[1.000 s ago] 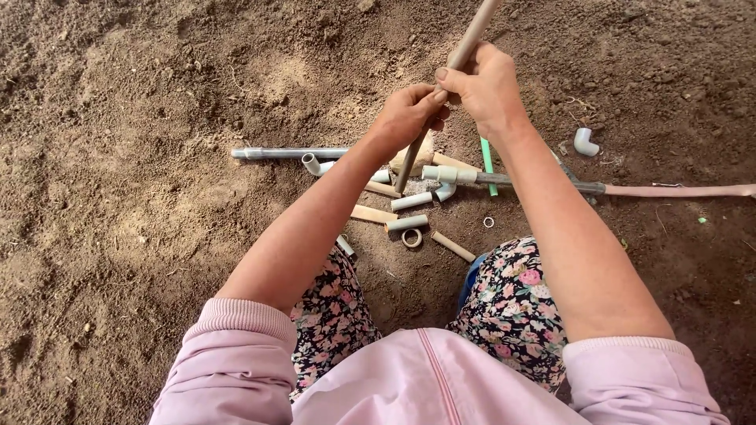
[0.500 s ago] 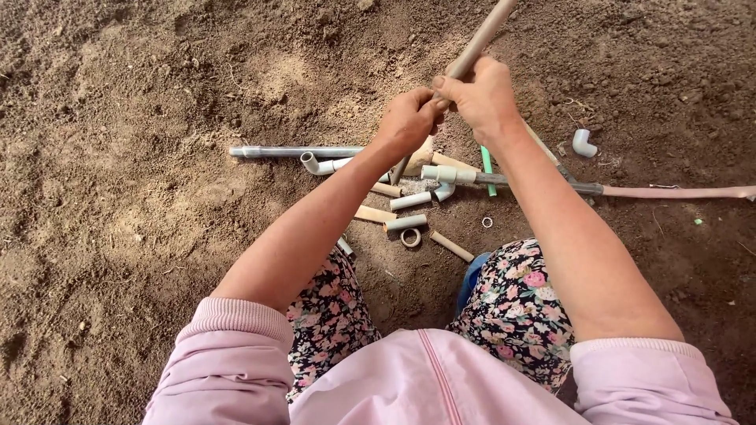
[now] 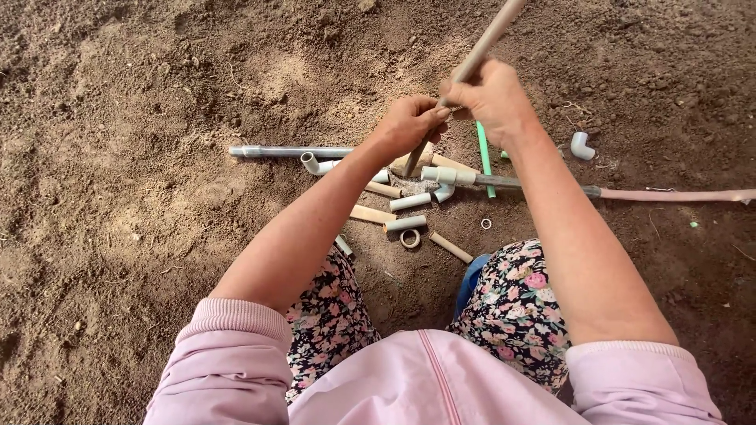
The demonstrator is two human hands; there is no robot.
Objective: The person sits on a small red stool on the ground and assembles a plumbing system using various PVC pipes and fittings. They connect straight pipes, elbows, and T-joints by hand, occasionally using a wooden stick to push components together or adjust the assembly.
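Both hands, left hand (image 3: 409,124) and right hand (image 3: 490,96), stay clamped on the pipe (image 3: 482,49), now tilted further right.

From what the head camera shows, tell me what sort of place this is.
Probably an outdoor dirt work spot, perhaps a yard or field. Bare brown soil covers the ground, cut pipe pieces and an elbow fitting lie scattered on it, and both hands grip a long pipe.

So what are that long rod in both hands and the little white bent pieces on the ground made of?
The long rod, gripped by the left hand and right hand, looks like a dull tan plastic pipe, though wood is possible: smooth, matte, evenly round. The white elbow looks like moulded plastic, smooth and slightly glossy. Both are dusted with dirt.
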